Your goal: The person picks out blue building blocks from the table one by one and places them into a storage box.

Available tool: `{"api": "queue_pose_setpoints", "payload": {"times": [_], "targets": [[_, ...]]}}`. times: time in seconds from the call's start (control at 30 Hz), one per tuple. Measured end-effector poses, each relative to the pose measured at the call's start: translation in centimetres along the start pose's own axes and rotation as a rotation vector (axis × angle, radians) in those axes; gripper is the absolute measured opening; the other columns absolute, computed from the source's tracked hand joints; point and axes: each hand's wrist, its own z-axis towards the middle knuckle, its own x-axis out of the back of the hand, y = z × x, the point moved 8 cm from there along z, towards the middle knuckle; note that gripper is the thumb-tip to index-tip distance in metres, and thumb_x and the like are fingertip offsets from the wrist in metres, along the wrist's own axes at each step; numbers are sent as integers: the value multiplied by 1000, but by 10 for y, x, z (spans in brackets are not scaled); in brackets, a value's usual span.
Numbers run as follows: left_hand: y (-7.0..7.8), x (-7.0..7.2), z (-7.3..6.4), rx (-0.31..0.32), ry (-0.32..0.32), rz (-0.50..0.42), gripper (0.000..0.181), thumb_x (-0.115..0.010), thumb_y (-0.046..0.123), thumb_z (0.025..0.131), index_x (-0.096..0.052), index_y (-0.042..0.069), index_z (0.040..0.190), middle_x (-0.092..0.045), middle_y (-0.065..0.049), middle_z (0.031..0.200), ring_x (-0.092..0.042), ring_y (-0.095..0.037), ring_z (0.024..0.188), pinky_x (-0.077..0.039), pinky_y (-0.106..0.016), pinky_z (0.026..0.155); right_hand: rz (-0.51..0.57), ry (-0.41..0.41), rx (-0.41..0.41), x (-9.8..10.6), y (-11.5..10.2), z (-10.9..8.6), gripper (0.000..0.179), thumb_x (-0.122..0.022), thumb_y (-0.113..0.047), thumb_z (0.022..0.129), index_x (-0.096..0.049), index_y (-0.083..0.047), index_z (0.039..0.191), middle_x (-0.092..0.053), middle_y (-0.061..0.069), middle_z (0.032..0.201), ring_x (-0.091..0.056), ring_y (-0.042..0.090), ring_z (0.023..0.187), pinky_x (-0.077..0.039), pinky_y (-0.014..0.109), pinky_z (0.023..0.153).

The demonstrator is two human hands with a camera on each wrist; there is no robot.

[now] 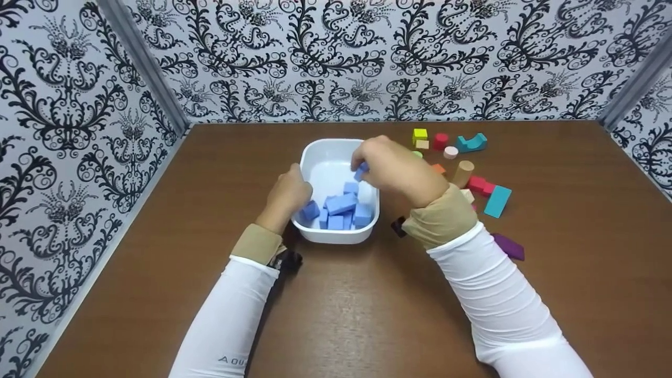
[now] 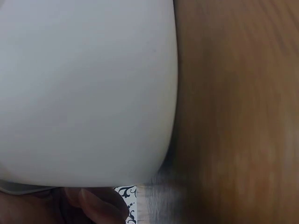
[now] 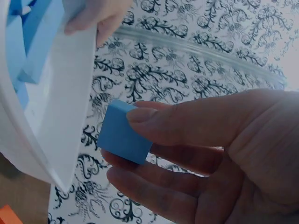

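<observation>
A white plastic tub (image 1: 336, 237) stands on the brown table with several blue blocks (image 1: 341, 203) heaped in its near half. On its left rim my left hand (image 1: 287, 192) grips the wall, thumb inside, as the right wrist view also shows. The left wrist view is filled mostly by the tub's outer side (image 2: 88, 93), with some fingers (image 2: 100, 205) at the bottom. My right hand (image 1: 396, 167) is over the tub's right rim. Between thumb and fingers it pinches a small blue block (image 3: 124, 133), seen whole in the right wrist view.
Right of the tub lie loose coloured blocks: a yellow cube (image 1: 420, 134), a red cylinder (image 1: 441, 140), a teal arch (image 1: 471, 143), a wooden cylinder (image 1: 463, 173), a teal slab (image 1: 497, 201) and a purple piece (image 1: 509, 247) beside the right forearm. Patterned walls (image 1: 336, 63) enclose the table.
</observation>
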Motion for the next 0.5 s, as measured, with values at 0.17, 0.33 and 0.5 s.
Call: {"api": "queue_pose_setpoints", "payload": {"times": [0.17,0.33,0.5], "targets": [[1,1,0,-3,8,-2,63,-47,10,98,-36,-5,159,-60,-29,144,-64,-38,121,-52,-56,104,-10,-45,19,-11,-4,3,22,-73,-1,95,-80,0,116,-77,16,117,-70,32,110,-59,43,97],[1,1,1,-10,7,1,63,-46,11,98,-37,-5,158,-59,-30,145,-63,-39,124,-50,-55,106,-2,-65,15,-15,-8,1,21,-72,-2,96,-80,0,115,-77,16,116,-71,30,106,-59,42,94],[-1,1,0,1,6,9,60,-45,12,99,-39,-4,157,-59,-29,146,-62,-40,127,-49,-55,107,-4,-114,56,-23,-19,-4,20,-70,1,92,-81,1,109,-78,13,105,-72,29,92,-61,42,87]]}}
